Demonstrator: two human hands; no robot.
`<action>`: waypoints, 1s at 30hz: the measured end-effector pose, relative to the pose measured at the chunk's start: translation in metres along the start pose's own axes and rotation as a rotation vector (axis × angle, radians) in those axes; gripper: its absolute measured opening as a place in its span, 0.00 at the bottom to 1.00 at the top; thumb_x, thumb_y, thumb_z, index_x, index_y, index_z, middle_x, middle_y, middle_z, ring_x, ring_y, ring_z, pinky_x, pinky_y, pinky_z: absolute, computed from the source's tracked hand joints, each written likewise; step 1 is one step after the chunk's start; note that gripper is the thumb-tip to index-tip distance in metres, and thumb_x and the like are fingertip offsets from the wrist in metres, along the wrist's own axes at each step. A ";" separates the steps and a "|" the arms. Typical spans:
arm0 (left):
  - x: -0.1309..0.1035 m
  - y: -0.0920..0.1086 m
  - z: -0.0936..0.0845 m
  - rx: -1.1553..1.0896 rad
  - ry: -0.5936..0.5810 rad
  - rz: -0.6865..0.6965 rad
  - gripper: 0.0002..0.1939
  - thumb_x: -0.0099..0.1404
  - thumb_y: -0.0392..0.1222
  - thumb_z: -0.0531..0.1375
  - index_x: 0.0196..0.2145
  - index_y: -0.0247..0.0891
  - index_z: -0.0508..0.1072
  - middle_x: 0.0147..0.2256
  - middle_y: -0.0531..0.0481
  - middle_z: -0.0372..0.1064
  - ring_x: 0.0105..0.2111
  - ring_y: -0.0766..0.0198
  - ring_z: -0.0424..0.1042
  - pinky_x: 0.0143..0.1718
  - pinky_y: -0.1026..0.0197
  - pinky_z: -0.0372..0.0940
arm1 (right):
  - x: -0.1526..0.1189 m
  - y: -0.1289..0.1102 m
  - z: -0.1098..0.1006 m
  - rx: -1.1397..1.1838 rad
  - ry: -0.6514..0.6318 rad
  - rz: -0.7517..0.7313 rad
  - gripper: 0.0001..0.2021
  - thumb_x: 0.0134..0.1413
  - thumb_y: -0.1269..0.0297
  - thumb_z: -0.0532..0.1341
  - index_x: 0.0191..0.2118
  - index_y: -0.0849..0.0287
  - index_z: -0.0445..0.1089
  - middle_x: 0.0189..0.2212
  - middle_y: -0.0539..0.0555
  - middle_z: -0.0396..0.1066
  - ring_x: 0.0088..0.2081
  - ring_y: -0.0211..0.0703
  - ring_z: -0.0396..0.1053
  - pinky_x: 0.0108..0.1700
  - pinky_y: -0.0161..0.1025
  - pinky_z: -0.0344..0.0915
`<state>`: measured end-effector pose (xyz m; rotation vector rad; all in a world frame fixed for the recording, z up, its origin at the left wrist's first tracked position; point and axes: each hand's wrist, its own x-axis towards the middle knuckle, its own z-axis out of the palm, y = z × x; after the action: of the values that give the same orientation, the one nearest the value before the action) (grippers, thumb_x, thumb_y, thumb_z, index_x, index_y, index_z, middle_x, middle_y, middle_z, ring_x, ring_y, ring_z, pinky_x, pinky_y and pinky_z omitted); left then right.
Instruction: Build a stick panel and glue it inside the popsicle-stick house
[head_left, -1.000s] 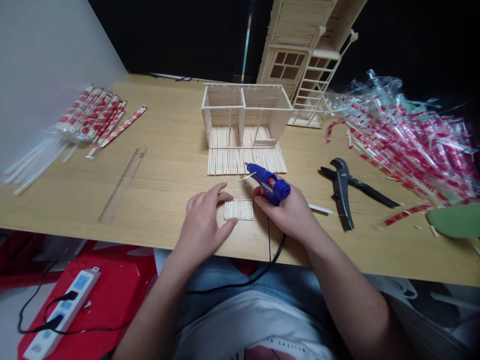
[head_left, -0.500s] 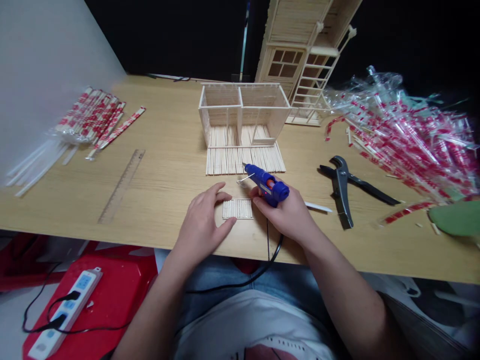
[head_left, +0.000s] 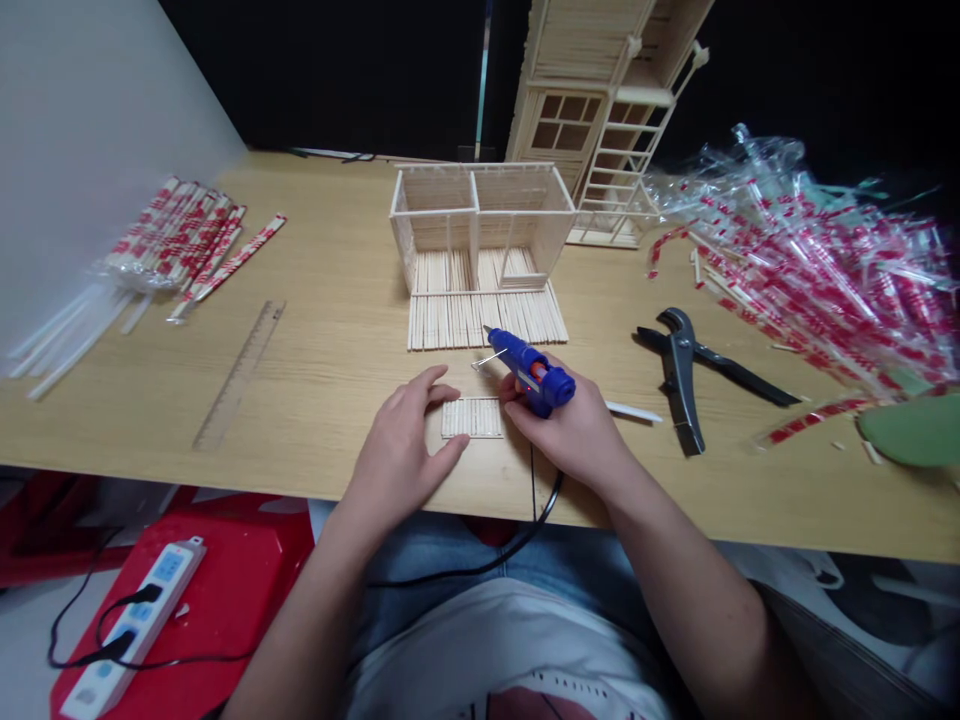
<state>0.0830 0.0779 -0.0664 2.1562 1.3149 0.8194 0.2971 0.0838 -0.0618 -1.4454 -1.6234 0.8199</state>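
A small panel of pale sticks (head_left: pixel 472 418) lies flat on the table near its front edge. My left hand (head_left: pixel 405 437) is closed loosely about its left end, a finger at the far edge and the thumb at the near edge. In my right hand (head_left: pixel 574 425) is a blue hot glue gun (head_left: pixel 531 368), its nozzle pointing forward and left. The gun's wire stand hangs below its nozzle, and a small red light shows on its body. My right fingertips are close to the panel's right end; whether they touch it I cannot tell. Behind stands a two-room stick model (head_left: pixel 484 215) with a slatted floor.
A taller stick house with a ladder (head_left: pixel 570 130) stands behind. Black-handled cutters (head_left: pixel 682 375) and wrapped chopsticks with crumpled plastic (head_left: pixel 840 270) lie right. A clear ruler (head_left: pixel 240 375), chopstick bundle (head_left: pixel 176 235) and glue sticks (head_left: pixel 71 335) lie left. A power strip (head_left: pixel 135 625) rests on a red stool (head_left: pixel 247 560).
The whole view has shifted slightly. Both hands, the glue gun and the small panel keep the same places relative to one another.
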 end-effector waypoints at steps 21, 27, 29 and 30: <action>0.001 0.001 -0.002 0.059 -0.007 0.026 0.34 0.62 0.39 0.64 0.63 0.43 0.55 0.51 0.46 0.73 0.55 0.53 0.67 0.59 0.46 0.60 | -0.001 -0.010 -0.001 -0.078 -0.062 0.030 0.07 0.53 0.68 0.62 0.39 0.54 0.70 0.34 0.54 0.76 0.36 0.49 0.74 0.40 0.45 0.68; 0.002 0.002 -0.003 0.066 -0.018 0.031 0.34 0.62 0.38 0.64 0.63 0.44 0.55 0.51 0.46 0.73 0.54 0.52 0.67 0.58 0.45 0.60 | 0.000 -0.008 -0.001 -0.079 -0.063 0.022 0.08 0.52 0.67 0.62 0.40 0.54 0.70 0.33 0.54 0.76 0.36 0.49 0.74 0.40 0.45 0.67; 0.003 0.002 -0.003 0.075 -0.021 0.032 0.34 0.62 0.38 0.64 0.62 0.44 0.55 0.51 0.46 0.73 0.55 0.51 0.67 0.58 0.45 0.60 | 0.000 -0.008 -0.001 -0.079 -0.062 0.020 0.07 0.53 0.67 0.62 0.39 0.54 0.70 0.33 0.54 0.76 0.37 0.50 0.74 0.39 0.45 0.67; 0.003 0.002 -0.003 0.078 -0.020 0.034 0.34 0.62 0.38 0.64 0.62 0.44 0.55 0.51 0.47 0.73 0.55 0.51 0.67 0.58 0.45 0.60 | 0.000 -0.007 -0.001 -0.080 -0.063 0.019 0.07 0.53 0.66 0.62 0.39 0.54 0.70 0.33 0.54 0.76 0.37 0.50 0.74 0.39 0.45 0.67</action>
<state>0.0832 0.0800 -0.0619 2.2470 1.3238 0.7692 0.2942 0.0823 -0.0549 -1.5065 -1.7092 0.8276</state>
